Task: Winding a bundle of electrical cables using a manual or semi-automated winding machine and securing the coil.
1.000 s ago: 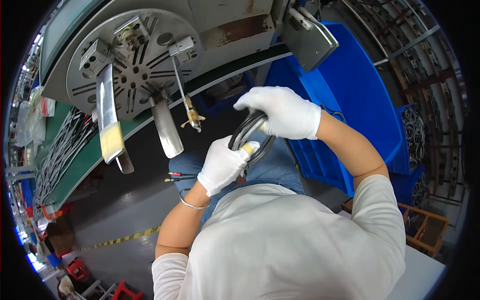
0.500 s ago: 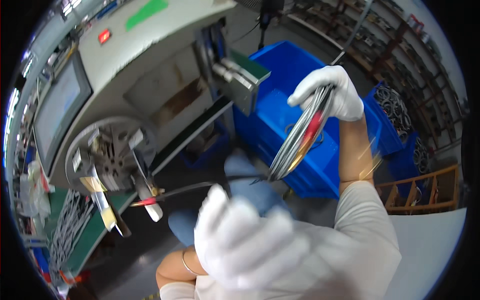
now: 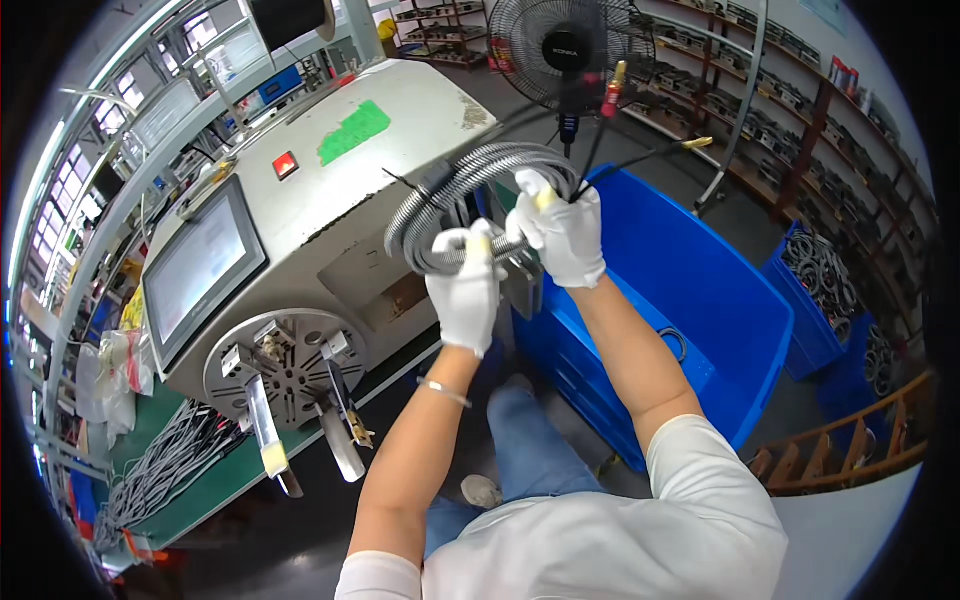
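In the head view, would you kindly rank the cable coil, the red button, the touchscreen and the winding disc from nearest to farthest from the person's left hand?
1. Cable coil: gripped in the left hand.
2. Red button: up and to the left, on the machine top.
3. Touchscreen: farther left, on the machine's slanted face.
4. Winding disc: lower left, about as far as the touchscreen; too close to call.

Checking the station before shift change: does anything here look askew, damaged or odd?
Nothing looks damaged. The coiled grey cable, held by the white-gloved left hand and right hand, has loose ends sticking out above the large blue plastic bin.
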`<state>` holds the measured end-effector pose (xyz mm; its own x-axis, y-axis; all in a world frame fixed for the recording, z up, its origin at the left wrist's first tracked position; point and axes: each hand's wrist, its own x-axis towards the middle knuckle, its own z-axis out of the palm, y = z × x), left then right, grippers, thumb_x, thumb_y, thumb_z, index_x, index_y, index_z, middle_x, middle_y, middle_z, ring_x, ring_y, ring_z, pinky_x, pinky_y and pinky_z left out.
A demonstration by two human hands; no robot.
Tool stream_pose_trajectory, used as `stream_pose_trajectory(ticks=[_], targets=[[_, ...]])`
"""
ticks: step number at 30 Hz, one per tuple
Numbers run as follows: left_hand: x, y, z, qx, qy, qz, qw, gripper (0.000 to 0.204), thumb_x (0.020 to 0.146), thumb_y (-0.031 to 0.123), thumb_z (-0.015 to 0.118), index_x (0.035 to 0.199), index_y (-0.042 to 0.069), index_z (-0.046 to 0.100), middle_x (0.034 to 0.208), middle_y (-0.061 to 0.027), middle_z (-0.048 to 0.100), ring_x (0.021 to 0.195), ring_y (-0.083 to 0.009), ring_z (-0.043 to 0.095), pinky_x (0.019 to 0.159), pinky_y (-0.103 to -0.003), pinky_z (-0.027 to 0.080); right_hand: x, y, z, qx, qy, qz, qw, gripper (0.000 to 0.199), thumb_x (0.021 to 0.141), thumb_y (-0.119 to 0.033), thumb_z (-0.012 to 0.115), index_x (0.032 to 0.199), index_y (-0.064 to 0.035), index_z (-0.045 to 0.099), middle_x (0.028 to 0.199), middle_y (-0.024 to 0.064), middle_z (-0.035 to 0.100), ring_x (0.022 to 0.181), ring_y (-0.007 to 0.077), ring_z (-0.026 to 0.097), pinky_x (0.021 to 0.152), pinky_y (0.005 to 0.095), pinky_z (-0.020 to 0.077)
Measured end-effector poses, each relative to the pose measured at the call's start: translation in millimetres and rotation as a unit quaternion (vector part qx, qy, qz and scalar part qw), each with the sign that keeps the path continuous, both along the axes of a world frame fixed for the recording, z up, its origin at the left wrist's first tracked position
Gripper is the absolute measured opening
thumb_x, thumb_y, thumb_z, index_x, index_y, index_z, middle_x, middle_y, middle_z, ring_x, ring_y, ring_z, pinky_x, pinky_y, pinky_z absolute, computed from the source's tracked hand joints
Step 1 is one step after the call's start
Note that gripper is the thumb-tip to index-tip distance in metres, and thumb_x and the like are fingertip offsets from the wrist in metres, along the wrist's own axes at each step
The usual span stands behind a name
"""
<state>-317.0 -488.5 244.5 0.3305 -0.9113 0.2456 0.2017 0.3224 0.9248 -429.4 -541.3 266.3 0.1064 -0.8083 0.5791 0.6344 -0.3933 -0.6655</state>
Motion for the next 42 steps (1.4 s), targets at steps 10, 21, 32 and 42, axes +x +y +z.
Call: stream_pose_trajectory(ticks=[10,21,32,42], targets=[[20.4,-50.7,-21.7,-0.023,-0.025,0.124,0.992,0.021,0.089,0.018,0.065,0.08,0.001,0.057,0.058,-0.0003,0.053,0.045,-0.0066,0.048,0.042,-0.021,0.038,23.8,-66.4,-34.4,-0.061,0.195,-0.314,0.927,0.016,0.087,-0.015,0.067,0.078,-0.0018,0.064,0.065,-0.0005,0.06,0.058,0.0056,0.045,0.054,0.0268,0.0396],[26.7,-61.9,-37.5,-0.057,0.01,0.127,0.99,0.017,0.088,0.017,0.066,0.083,0.004,0.057,0.061,0.0007,0.054,0.046,-0.0066,0.05,0.044,-0.021,0.039,31.8,-79.0,-47.8,-0.044,0.252,-0.338,0.906,0.016,0.085,-0.014,0.064,0.085,0.0015,0.066,0.072,0.0077,0.068,0.061,0.0151,0.059,0.062,0.0318,0.0473],[19.3,-63.4,-49.5,-0.074,-0.017,0.113,0.991,0.02,0.091,0.021,0.062,0.089,0.002,0.062,0.064,-0.0006,0.058,0.05,-0.0069,0.052,0.046,-0.023,0.04,16.5,-76.0,-52.3,-0.003,0.295,-0.333,0.896,0.016,0.082,-0.015,0.067,0.08,0.0004,0.064,0.07,0.0045,0.066,0.063,0.0115,0.055,0.061,0.0304,0.0454],[15.2,53.2,-24.9,-0.008,-0.361,-0.003,0.933,0.037,0.075,0.029,0.075,0.098,0.004,0.061,0.084,-0.0201,0.065,0.079,-0.0337,0.066,0.066,-0.039,0.053,-86.6,53.6,-5.0,-0.214,0.344,-0.284,0.869,0.038,0.08,-0.002,0.064,0.115,0.0073,0.055,0.099,0.0114,0.063,0.082,0.0148,0.061,0.073,0.0277,0.0524]])
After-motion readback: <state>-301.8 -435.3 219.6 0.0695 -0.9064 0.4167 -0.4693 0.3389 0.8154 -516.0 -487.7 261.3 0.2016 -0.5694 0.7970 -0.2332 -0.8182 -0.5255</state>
